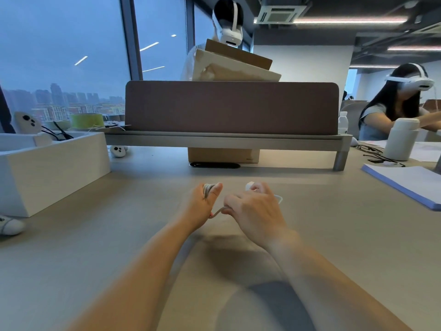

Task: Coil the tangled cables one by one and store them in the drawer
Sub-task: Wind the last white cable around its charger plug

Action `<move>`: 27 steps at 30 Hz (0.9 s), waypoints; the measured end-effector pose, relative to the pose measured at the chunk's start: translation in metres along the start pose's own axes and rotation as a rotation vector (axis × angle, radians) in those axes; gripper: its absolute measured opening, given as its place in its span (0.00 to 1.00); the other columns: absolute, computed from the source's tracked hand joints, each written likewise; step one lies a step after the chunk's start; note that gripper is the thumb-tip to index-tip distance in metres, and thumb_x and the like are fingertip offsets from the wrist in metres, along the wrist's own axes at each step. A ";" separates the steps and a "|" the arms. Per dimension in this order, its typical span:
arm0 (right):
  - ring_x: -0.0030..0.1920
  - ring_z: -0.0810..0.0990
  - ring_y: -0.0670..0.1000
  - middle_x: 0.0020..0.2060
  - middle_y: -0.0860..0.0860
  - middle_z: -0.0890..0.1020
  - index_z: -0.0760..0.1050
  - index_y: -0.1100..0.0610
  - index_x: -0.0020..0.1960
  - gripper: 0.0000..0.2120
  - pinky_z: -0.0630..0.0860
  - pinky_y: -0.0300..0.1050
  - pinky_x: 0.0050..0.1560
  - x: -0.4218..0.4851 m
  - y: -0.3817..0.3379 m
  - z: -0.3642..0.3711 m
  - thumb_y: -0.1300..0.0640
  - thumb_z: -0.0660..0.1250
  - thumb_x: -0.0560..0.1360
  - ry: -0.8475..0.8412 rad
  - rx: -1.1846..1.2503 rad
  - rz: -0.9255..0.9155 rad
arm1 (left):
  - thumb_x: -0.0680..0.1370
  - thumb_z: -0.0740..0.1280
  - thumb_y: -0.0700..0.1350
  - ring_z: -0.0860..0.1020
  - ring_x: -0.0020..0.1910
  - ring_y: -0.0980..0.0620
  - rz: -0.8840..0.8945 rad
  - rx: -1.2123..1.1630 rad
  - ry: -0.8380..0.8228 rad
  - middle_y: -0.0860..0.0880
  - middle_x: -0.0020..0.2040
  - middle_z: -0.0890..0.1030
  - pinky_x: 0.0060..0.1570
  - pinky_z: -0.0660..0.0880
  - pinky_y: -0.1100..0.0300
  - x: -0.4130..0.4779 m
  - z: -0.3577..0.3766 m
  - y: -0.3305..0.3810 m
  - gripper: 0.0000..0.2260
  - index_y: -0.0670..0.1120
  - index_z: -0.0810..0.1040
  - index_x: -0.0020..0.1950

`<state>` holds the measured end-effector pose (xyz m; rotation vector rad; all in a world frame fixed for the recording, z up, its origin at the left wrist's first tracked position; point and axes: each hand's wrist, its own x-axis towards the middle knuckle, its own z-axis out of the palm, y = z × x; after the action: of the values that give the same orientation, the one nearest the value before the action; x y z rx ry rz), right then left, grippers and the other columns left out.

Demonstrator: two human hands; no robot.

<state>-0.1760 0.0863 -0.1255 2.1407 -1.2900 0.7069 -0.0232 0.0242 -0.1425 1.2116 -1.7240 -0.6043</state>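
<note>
White-grey cable [206,188] wound in several loops round the fingers of the left hand [202,204], pinned there by the thumb. One strand running low from that coil across the small gap to the right hand [256,209]. Right fingers curled: strand pinched at the near side of the hand, white plug [250,186] gripped at the fingertips, a short white loop showing past the knuckles on the far side. Both hands close together just above the beige worktop [119,235], near its middle, forearms bare.

Off to the left on the worktop, a white open-topped box [55,168] with black cables [58,134] poking out. White controllers around it: one [26,122] behind, another [118,151] beside the far corner, a third [9,225] at the near corner. Behind the hands, a brown divider panel [231,107] on a grey raised shelf [226,139], a cardboard box [223,156] beneath. To the right, a paper stack [405,185], a white bottle [401,139], black glasses [371,151]. Beyond the divider, a standing person [226,10] in a white headset; at far right, a seated person [381,115] in another.
</note>
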 end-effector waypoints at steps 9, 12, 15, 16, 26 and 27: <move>0.47 0.68 0.55 0.40 0.51 0.73 0.80 0.54 0.35 0.04 0.61 0.48 0.46 0.003 -0.002 -0.008 0.61 0.74 0.65 0.026 -0.182 0.159 | 0.78 0.58 0.61 0.72 0.23 0.56 -0.086 0.046 -0.069 0.50 0.29 0.72 0.38 0.81 0.51 0.001 0.007 0.002 0.19 0.47 0.68 0.36; 0.34 0.77 0.55 0.33 0.51 0.79 0.82 0.55 0.33 0.06 0.71 0.44 0.36 0.003 -0.003 -0.007 0.64 0.74 0.62 0.010 -0.192 0.165 | 0.79 0.59 0.59 0.72 0.25 0.55 -0.104 0.014 -0.082 0.49 0.30 0.72 0.32 0.77 0.57 -0.001 0.011 0.006 0.19 0.45 0.69 0.38; 0.28 0.78 0.57 0.30 0.53 0.81 0.80 0.55 0.32 0.07 0.69 0.41 0.28 0.002 -0.004 -0.005 0.66 0.74 0.59 0.004 -0.154 0.206 | 0.79 0.59 0.58 0.71 0.25 0.55 -0.123 -0.038 -0.066 0.48 0.30 0.71 0.31 0.76 0.58 -0.002 0.009 0.005 0.19 0.44 0.69 0.38; 0.29 0.79 0.57 0.32 0.53 0.82 0.81 0.55 0.36 0.07 0.70 0.42 0.28 0.002 -0.005 -0.003 0.66 0.72 0.61 -0.006 -0.148 0.218 | 0.79 0.59 0.57 0.71 0.25 0.54 -0.129 -0.055 -0.060 0.48 0.30 0.71 0.31 0.76 0.59 -0.002 0.008 0.005 0.19 0.43 0.69 0.38; 0.51 0.81 0.54 0.38 0.50 0.82 0.79 0.54 0.34 0.05 0.62 0.47 0.65 0.001 -0.002 -0.001 0.53 0.72 0.64 0.101 -0.009 0.073 | 0.80 0.58 0.57 0.72 0.25 0.54 -0.130 0.034 -0.054 0.48 0.28 0.71 0.34 0.79 0.56 -0.004 0.003 0.008 0.21 0.42 0.70 0.38; 0.42 0.81 0.53 0.32 0.48 0.80 0.77 0.53 0.33 0.09 0.65 0.47 0.62 0.000 0.000 -0.002 0.49 0.72 0.65 0.087 0.008 0.092 | 0.79 0.58 0.58 0.72 0.24 0.53 -0.141 0.042 -0.039 0.49 0.28 0.71 0.37 0.79 0.51 -0.002 0.001 0.005 0.21 0.43 0.70 0.37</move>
<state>-0.1764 0.0874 -0.1236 2.0437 -1.3486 0.8348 -0.0266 0.0282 -0.1402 1.3677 -1.7005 -0.6828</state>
